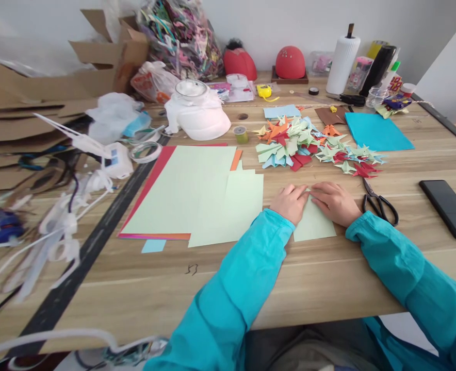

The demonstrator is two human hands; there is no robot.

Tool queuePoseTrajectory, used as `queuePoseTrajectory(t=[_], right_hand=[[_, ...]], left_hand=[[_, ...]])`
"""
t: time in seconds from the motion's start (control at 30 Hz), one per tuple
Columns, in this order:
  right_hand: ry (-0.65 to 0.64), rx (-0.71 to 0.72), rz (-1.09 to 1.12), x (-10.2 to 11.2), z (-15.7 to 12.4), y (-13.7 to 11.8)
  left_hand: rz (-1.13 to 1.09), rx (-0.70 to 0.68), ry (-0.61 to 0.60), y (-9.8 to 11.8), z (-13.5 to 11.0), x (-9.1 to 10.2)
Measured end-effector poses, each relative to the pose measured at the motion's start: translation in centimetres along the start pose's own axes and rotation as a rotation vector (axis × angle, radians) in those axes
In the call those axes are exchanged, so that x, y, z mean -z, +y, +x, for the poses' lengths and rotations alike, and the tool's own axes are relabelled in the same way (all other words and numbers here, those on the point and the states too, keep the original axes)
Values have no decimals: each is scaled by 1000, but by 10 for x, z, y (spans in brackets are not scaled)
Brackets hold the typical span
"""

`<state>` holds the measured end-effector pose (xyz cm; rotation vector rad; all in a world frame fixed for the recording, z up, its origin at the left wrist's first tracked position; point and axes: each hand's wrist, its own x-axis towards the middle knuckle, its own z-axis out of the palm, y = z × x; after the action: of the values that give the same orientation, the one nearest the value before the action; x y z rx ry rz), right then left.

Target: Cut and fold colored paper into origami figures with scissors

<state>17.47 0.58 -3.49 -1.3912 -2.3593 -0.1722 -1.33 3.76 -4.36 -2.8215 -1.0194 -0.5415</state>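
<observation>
A small sheet of pale green paper (314, 225) lies on the wooden table in front of me. At its far end my left hand (290, 202) presses the left side, fingers closed together on the paper. Opposite it, my right hand (335, 202) has its fingertips pinched at the same far edge, nearly touching the left ones. The hands cover the far corners, so any fold there is hidden. Beside my right wrist lie black-handled scissors (380, 202). Beyond the hands sits a pile of folded paper cranes (290, 141) in green, red, orange and blue.
To the left is a stack of large coloured sheets (177, 193), pale green on top. A blue sheet (378, 131) and a black phone (450, 208) lie to the right. Cardboard (96, 82), cables and a white cap-shaped item (199, 116) crowd the left and back.
</observation>
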Motion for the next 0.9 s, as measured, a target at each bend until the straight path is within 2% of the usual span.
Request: queuePoseTrajectory(t=[0.33,0.57,0.73,0.9], right_hand=[[-7,-12,-49,0,1,-2],[13,-16,-62,1,1,-5],[44,-11,-123,9,-3,-4],[103,-71,-139,15,-8,-6]], left_hand=[[-29,-14,91,-2,0,-5],[-115,-25,54,-4,0,-3],[-131,-11,30,-6,0,-5],[-109,7,67,-6,0,-5]])
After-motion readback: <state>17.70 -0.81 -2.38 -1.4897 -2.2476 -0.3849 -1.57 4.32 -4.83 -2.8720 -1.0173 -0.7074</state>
